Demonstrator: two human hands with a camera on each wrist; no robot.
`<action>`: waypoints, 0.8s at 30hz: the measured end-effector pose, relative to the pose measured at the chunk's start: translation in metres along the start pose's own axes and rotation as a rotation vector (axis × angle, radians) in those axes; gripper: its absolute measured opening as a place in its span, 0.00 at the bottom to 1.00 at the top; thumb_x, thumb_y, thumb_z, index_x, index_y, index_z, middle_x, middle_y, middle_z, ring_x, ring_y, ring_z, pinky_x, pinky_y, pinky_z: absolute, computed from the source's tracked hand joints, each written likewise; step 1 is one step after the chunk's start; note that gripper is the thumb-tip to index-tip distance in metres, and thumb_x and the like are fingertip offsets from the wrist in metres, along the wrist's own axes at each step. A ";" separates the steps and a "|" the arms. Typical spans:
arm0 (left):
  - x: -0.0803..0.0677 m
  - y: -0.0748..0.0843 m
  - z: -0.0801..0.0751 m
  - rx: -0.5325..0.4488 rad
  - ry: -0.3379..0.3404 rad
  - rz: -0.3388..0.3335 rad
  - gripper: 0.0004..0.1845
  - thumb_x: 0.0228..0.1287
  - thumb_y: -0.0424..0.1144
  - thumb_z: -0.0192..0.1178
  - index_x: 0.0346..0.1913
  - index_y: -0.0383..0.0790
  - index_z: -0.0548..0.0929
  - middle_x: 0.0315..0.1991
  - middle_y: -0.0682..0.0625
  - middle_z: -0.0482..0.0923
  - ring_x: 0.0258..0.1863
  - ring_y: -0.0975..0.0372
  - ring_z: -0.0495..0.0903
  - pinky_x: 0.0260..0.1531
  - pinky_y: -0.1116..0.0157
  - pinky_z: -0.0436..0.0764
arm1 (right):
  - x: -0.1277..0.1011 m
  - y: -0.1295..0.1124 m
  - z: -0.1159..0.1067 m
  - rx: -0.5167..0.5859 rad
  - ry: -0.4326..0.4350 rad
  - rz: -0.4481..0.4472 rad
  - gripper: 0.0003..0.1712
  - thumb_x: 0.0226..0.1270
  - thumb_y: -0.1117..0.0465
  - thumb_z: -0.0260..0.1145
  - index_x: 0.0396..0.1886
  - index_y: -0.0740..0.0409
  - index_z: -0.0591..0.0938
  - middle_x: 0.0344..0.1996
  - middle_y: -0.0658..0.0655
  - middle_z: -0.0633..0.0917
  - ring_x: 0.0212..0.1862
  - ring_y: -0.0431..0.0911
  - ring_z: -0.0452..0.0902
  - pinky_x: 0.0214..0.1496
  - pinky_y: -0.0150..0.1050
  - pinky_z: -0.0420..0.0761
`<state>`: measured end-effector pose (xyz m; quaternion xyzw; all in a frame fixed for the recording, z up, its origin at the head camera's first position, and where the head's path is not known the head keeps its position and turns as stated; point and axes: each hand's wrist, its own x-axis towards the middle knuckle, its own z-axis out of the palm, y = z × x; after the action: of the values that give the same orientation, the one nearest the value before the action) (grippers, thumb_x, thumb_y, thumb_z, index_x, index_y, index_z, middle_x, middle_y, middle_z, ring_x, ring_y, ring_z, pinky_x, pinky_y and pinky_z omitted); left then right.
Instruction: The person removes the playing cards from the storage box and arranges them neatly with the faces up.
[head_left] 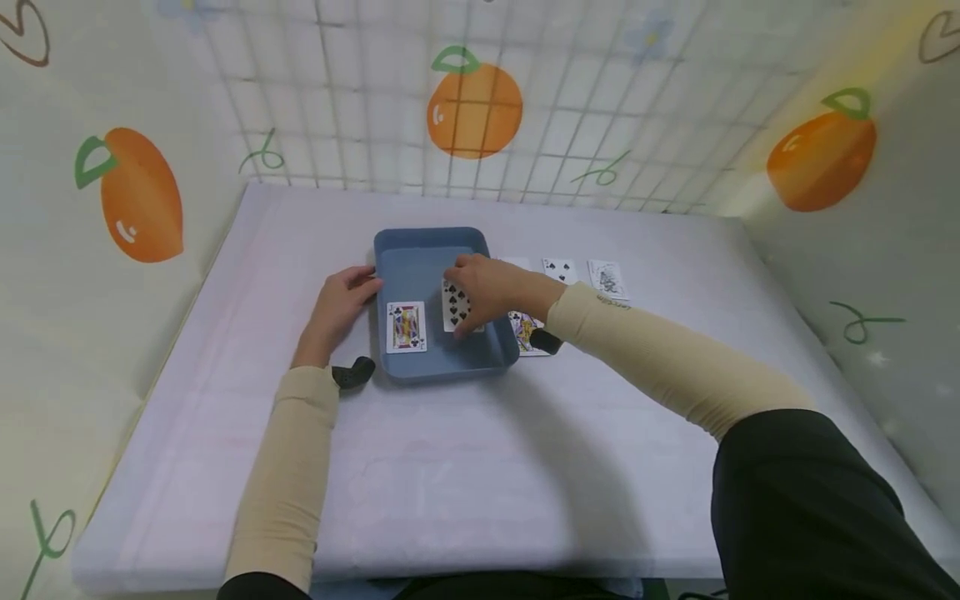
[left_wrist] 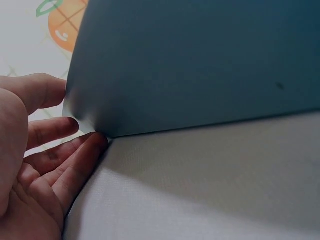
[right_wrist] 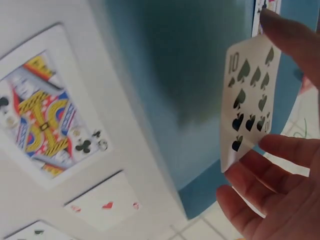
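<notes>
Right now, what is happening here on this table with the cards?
A person sits at a white table with a blue tray in front. The left hand rests with straight fingers against the tray's left wall. The right hand holds the ten of spades over the tray's floor. A club face card already lies inside the tray. More cards lie face up on the table to the tray's right.

Head view bright, edges warped; left wrist dim; right wrist blurred.
</notes>
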<state>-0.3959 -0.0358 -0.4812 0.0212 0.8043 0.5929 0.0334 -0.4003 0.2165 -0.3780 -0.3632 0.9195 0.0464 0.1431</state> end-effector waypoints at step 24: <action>-0.008 0.004 0.003 0.054 -0.028 -0.043 0.30 0.72 0.49 0.57 0.70 0.37 0.69 0.69 0.42 0.69 0.70 0.52 0.65 0.69 0.54 0.65 | -0.069 0.041 -0.005 0.089 -0.006 0.155 0.53 0.48 0.40 0.79 0.69 0.60 0.69 0.52 0.59 0.74 0.51 0.50 0.70 0.50 0.42 0.79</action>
<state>-0.3874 -0.0324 -0.4783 0.0133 0.8197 0.5698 0.0567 -0.3811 0.2904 -0.3531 -0.2838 0.9456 0.0174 0.1580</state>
